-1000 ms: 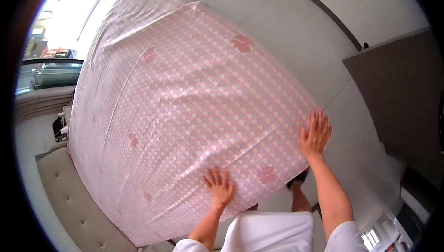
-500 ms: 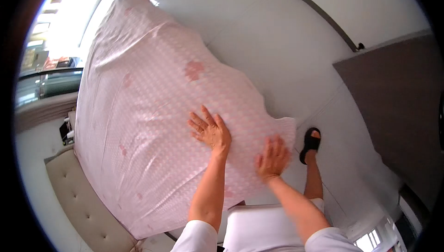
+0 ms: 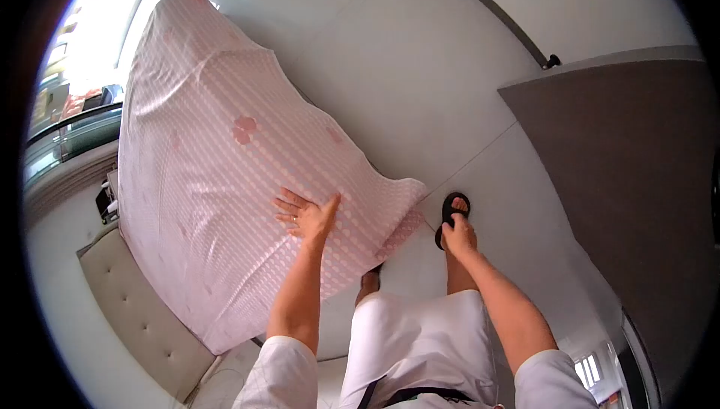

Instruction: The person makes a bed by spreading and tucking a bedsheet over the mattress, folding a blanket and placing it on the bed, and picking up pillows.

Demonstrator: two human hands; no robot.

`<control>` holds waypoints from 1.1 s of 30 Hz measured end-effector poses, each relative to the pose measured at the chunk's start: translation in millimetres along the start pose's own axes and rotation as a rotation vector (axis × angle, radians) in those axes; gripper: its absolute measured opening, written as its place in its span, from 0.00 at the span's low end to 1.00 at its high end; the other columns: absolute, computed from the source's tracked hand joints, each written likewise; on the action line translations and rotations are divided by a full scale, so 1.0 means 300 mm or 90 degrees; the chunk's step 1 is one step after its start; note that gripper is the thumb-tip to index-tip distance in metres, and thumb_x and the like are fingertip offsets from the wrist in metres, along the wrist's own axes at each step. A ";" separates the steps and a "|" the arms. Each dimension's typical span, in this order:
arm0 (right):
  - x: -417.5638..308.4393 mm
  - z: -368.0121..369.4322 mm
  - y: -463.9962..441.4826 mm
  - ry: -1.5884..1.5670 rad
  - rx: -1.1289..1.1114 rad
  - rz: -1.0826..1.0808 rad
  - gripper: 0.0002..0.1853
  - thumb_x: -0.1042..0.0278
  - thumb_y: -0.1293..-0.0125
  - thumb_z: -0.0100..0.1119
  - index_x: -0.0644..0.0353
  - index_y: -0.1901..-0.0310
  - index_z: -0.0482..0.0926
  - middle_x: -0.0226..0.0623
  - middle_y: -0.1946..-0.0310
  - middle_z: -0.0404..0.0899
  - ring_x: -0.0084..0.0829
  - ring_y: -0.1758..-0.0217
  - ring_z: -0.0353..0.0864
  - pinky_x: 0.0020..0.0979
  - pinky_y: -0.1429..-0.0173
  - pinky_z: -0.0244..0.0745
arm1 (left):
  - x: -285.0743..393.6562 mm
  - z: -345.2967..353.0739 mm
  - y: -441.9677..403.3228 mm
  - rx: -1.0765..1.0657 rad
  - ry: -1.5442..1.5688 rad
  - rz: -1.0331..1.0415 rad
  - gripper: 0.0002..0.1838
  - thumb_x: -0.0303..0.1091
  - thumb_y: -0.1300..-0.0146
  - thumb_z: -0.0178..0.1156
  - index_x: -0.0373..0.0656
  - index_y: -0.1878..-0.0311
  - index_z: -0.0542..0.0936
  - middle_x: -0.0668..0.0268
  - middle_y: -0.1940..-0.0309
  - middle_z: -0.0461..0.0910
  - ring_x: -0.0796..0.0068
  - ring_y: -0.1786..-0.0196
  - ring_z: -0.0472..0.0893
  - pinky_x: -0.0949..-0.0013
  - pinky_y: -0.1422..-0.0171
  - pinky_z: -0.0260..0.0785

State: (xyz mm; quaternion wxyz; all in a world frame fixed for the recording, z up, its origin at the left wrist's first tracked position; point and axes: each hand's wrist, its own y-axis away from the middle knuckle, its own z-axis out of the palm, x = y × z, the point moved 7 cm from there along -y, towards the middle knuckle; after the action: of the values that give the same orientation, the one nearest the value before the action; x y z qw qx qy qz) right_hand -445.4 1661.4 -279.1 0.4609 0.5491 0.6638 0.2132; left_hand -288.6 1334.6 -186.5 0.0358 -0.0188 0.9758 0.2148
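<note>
A pink patterned bedsheet (image 3: pixel 217 161) with flower prints covers the bed and hangs over its edge. My left hand (image 3: pixel 309 216) is over the sheet near the bed's close edge, fingers spread, a ring on one finger. It holds nothing; whether the palm touches the cloth I cannot tell. My right hand (image 3: pixel 460 236) is off the bed, right of the sheet's loose corner (image 3: pixel 409 191). Its fingers are loosely extended, nothing visible in them, and it overlaps my foot in a black sandal (image 3: pixel 452 206) from this angle.
A beige tufted headboard (image 3: pixel 142 311) stands at the lower left. Pale tiled floor (image 3: pixel 375 56) runs along the bed's right side. A brown panel (image 3: pixel 615 146) is on the right. At the upper left is a bright window (image 3: pixel 105 26).
My right hand has left the sheet's edge and is now over the floor by my foot. My left hand has shifted left in view, thumb spread wider. The view has moved, showing more floor.
</note>
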 end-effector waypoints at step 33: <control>-0.185 -0.204 -0.263 -0.076 -0.011 0.083 0.07 0.68 0.43 0.51 0.63 0.65 0.73 0.42 0.70 0.78 0.40 0.65 0.78 0.38 0.59 0.72 | 0.001 -0.031 -0.005 0.203 0.059 0.051 0.59 0.58 0.60 0.63 0.43 0.30 0.41 0.48 0.30 0.33 0.43 0.29 0.31 0.37 0.33 0.28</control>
State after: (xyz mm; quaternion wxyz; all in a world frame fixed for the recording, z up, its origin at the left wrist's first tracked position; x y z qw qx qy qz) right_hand -540.8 1599.4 -290.8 0.4894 0.5986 0.5963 0.2158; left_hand -289.5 1329.3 -178.8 -0.0152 0.0164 0.9981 0.0571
